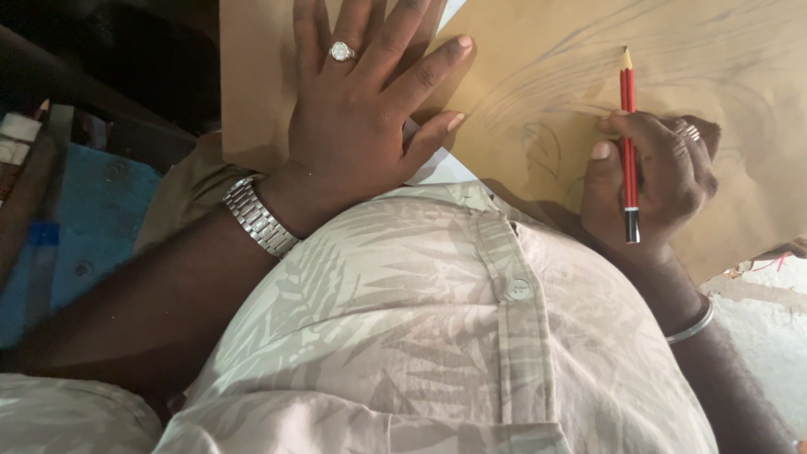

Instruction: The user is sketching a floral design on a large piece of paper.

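While left hand [361,118] flattens brown paper [538,76], right hand [651,181] grips red pencil [628,126].

Red-and-black pencil [628,143], tan sheet [538,76] with grey curved lines, beige leaf-print shirt [437,336], silver watch [259,216], blue board [92,227] at left.

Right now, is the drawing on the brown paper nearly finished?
Not nearly, I think. Done: faint curved pencil lines already sweep across the brown paper. In hand: the right hand grips a red pencil, while the left hand presses the sheet flat. Left: the lines look like a light sketch, and much paper is bare.
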